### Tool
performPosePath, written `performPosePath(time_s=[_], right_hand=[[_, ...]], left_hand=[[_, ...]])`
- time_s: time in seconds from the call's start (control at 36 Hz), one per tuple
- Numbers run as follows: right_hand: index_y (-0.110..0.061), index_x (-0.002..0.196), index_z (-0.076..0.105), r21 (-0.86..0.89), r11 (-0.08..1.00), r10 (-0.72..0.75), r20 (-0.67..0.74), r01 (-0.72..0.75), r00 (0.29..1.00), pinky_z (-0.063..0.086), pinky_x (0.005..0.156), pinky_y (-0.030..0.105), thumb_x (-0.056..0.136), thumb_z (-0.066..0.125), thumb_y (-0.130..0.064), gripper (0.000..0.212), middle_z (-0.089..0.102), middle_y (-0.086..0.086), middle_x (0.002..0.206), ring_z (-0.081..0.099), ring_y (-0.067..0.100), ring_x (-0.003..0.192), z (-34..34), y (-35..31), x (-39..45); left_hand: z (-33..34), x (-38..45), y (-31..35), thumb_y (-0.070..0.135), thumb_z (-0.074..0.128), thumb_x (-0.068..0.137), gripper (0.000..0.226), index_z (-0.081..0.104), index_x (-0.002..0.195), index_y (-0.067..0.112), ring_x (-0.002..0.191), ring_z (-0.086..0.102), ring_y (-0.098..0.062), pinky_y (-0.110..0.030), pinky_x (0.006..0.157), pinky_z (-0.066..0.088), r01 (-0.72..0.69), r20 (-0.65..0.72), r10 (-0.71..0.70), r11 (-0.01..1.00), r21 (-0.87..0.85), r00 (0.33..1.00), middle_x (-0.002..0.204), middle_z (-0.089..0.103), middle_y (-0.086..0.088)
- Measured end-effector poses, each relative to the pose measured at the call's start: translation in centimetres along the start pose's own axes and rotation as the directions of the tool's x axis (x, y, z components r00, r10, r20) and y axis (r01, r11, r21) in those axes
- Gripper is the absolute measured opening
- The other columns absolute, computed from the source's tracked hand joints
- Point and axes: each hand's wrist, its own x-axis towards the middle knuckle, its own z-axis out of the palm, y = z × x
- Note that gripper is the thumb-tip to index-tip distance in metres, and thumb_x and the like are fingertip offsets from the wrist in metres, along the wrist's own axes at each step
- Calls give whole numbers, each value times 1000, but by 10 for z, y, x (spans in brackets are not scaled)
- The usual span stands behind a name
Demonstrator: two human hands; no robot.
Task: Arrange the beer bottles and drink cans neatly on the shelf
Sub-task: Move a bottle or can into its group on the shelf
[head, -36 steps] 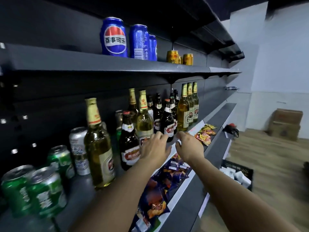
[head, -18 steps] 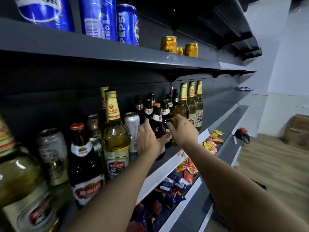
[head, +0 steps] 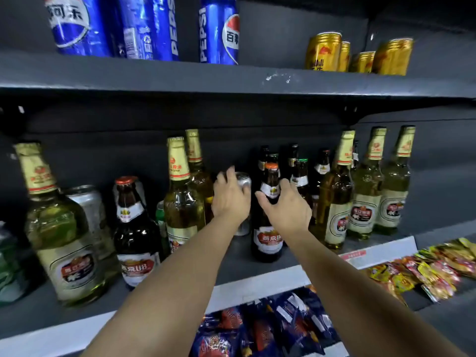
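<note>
On the dark middle shelf (head: 239,264) stand mixed beer bottles and cans. My left hand (head: 230,199) grips a silver can (head: 243,180) at the shelf's middle. My right hand (head: 286,204) curls round the neck of a dark brown bottle (head: 268,240) with a red cap and a red-and-white label. Several dark bottles (head: 300,173) stand behind it. Three pale bottles with gold foil (head: 365,199) line up to the right. Left of my hands stand more pale bottles (head: 183,202), a dark bottle (head: 135,235) and a silver can (head: 90,204).
The upper shelf (head: 231,78) carries blue Pepsi cans (head: 219,29) and gold cans (head: 323,51). Green cans (head: 10,269) stand at the far left. Below, the lower shelf holds blue snack packets (head: 260,331) and yellow and red packets (head: 425,271).
The view has come closer and turned square onto the shelf. My left hand moved up onto the silver can and my right hand moved onto the dark bottle's neck.
</note>
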Motion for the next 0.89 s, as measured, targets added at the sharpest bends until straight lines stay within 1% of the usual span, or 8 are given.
performPosePath(time_s=[0.14, 0.25, 0.31, 0.39, 0.53, 0.61, 0.72, 0.89], right_hand=[[-15, 111, 47, -15, 1000, -17, -8, 17, 1000, 30, 57, 30, 91, 49, -59, 49, 52, 2, 109, 59, 25, 88, 2, 3, 0], [-15, 109, 48, -5, 1000, -23, -36, 23, 999, 29, 56, 30, 90, 50, -59, 48, 52, 2, 106, 59, 25, 85, 5, 3, -2], [-15, 107, 49, 1, 1000, -18, -47, 18, 999, 30, 55, 30, 89, 50, -60, 49, 52, 1, 103, 60, 25, 82, 6, 3, -1], [-16, 106, 48, -4, 1000, -14, -45, 13, 999, 31, 56, 29, 89, 48, -62, 49, 52, 1, 103, 60, 24, 82, 8, 3, 0], [-15, 110, 49, -23, 999, -34, -32, 33, 999, 29, 54, 29, 90, 47, -61, 50, 52, 1, 106, 60, 25, 82, 6, 4, 0], [-14, 110, 49, -1, 999, -51, -23, 51, 998, 24, 51, 28, 91, 48, -57, 47, 51, 0, 103, 59, 23, 80, 1, 5, 1], [-11, 112, 50, -17, 996, -92, 10, 93, 996, 32, 58, 30, 93, 46, -56, 50, 54, 3, 105, 61, 25, 86, -6, 3, 5], [-8, 117, 49, -13, 992, -123, 25, 123, 992, 35, 61, 31, 95, 45, -54, 51, 55, 8, 113, 61, 30, 93, -12, 5, 3]], left_hand=[[8, 23, 3, 37, 50, 98, 67, 16, 152, 16, 135, 33, -35, -43, 108, 33, 180, 161, -175, 983, -19, 971, 149, 28, -17], [21, 30, -1, 37, 57, 93, 67, 24, 148, 18, 132, 37, -35, -45, 106, 37, 253, 192, -242, 967, -34, 951, 146, 33, -16], [25, 31, -2, 27, 57, 94, 60, 28, 145, 15, 129, 41, -35, -45, 105, 39, 252, 170, -236, 964, -81, 957, 143, 36, -17], [27, 29, -2, 17, 46, 98, 42, 35, 138, 12, 124, 45, -35, -44, 102, 41, 271, 98, -260, 955, -125, 961, 139, 40, -18], [20, 23, -1, 25, 71, 85, 68, 35, 142, 19, 125, 46, -33, -44, 93, 47, 274, 61, -271, 961, -31, 961, 143, 31, -12], [17, 12, 3, 32, 72, 82, 63, 40, 134, 19, 122, 47, -31, -42, 86, 47, 248, 3, -248, 969, 10, 969, 137, 35, -10], [12, -6, 9, 44, 71, 81, 67, 38, 133, 16, 120, 46, -30, -37, 76, 44, 288, -39, -287, 958, -3, 957, 134, 37, -11], [-5, -32, 13, 43, 72, 79, 72, 34, 132, 14, 110, 53, -31, -35, 70, 40, 249, -72, -244, 966, 65, 967, 131, 33, -9]])
